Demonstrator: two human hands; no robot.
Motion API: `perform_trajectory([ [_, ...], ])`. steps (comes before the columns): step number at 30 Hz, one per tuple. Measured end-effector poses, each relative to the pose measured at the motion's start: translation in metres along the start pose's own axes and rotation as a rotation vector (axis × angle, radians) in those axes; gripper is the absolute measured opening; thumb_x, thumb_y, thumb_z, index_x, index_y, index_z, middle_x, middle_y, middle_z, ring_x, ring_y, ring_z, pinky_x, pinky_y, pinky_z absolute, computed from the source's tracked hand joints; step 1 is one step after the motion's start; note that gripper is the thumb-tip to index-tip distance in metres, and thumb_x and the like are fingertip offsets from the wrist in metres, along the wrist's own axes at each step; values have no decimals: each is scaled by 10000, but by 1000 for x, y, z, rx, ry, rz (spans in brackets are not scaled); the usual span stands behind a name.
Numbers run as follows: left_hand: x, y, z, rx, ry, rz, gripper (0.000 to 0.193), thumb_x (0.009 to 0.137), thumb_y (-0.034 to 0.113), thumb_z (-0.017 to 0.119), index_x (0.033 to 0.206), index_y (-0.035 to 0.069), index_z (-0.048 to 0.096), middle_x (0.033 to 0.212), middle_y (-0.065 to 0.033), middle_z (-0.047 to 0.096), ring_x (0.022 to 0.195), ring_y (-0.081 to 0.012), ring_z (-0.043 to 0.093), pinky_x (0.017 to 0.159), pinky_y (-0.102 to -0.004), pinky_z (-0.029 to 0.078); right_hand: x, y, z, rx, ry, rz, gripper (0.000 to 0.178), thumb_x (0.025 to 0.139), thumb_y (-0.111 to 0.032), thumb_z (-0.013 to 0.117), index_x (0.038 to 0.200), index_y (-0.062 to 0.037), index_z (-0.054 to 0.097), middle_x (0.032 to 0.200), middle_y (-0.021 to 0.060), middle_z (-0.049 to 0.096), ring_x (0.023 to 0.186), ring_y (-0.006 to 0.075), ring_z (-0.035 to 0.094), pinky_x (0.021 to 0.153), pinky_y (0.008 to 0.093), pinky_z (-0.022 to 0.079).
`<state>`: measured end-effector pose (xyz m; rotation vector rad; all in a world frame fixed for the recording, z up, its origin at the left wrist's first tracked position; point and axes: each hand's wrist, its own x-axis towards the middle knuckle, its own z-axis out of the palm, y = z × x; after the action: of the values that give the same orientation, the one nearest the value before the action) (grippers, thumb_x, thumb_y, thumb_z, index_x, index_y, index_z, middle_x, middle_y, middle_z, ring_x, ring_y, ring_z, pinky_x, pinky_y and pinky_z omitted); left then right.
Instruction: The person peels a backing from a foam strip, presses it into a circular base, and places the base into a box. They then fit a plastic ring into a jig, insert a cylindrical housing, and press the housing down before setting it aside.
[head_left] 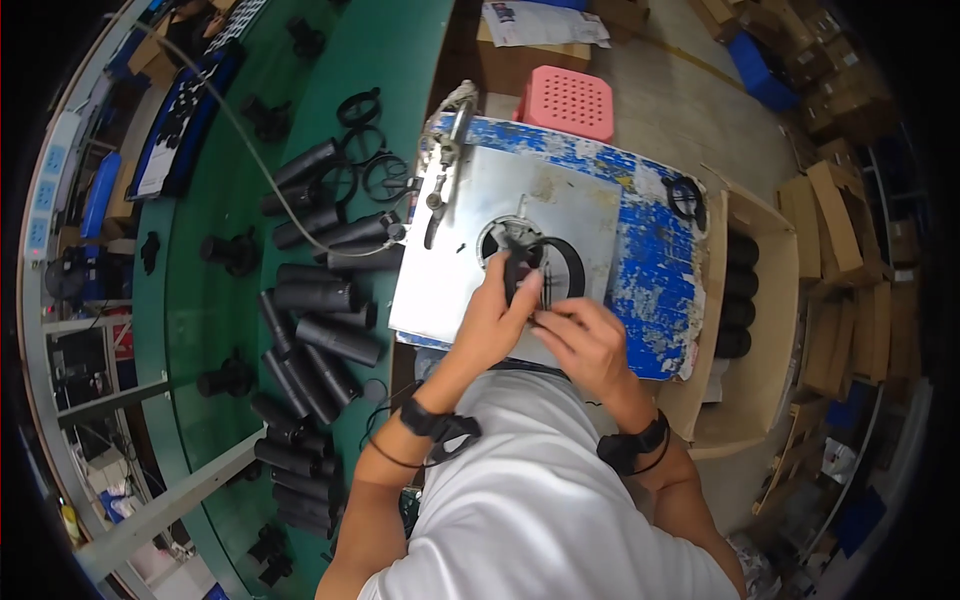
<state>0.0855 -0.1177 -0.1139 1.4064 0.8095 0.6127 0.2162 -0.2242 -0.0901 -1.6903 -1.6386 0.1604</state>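
My left hand (495, 312) is closed on a black ring bracket (574, 266), its thumb and fingers pinching the part's narrow base. The bracket's open hoop sticks out to the right, above a metal plate (590, 205). Close beside it, the fingers of my right hand (588, 342) are pinched together at the bracket's lower side; what sits between the fingertips is too small to make out. Just beyond my left fingertips, a round fixture (515, 222) is set in the plate, partly hidden by the bracket and hand. A metal clamp-like fitting (447, 165) stands at the plate's far left.
Several black tubes (338, 340) and black rings (385, 177) lie on the green bench (225, 320) to the left. Another ring bracket (685, 198) rests on the worn blue tabletop (650, 270). At right stands a carton (770, 225) holding black tubes; a pink stool (568, 100) is beyond.
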Motion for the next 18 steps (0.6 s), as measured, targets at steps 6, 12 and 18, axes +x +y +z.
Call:
perform_trajectory([
  [6, 9, 7, -31, -43, -77, -83, 286, 998, 263, 501, 1081, -5, 554, 777, -61, 640, 602, -108, 560, 556, -249, 456, 7, 10, -13, 166, 185, 107, 234, 793, 13, 689, 1022, 1, 644, 889, 76, 652, 728, 146, 610, 639, 259, 497],
  [12, 9, 20, -30, -39, -146, -93, 290, 982, 270, 534, 1062, -5, 582, 744, -29, 600, 631, -88, 538, 589, -243, 448, 37, 18, 22, 867, -249, 639, 325, 846, -65, 672, 1146, -5, 562, 958, 11, 628, 821, 92, 582, 727, 240, 482],
  [18, 13, 4, -48, -235, -195, -183, 262, 962, 260, 578, 995, 0, 598, 741, 10, 570, 622, -64, 495, 563, -230, 408, 34, 20, 28, 1192, -374, 660, 395, 849, -15, 659, 1209, 24, 500, 1033, 64, 629, 914, 114, 626, 803, 254, 513],
])
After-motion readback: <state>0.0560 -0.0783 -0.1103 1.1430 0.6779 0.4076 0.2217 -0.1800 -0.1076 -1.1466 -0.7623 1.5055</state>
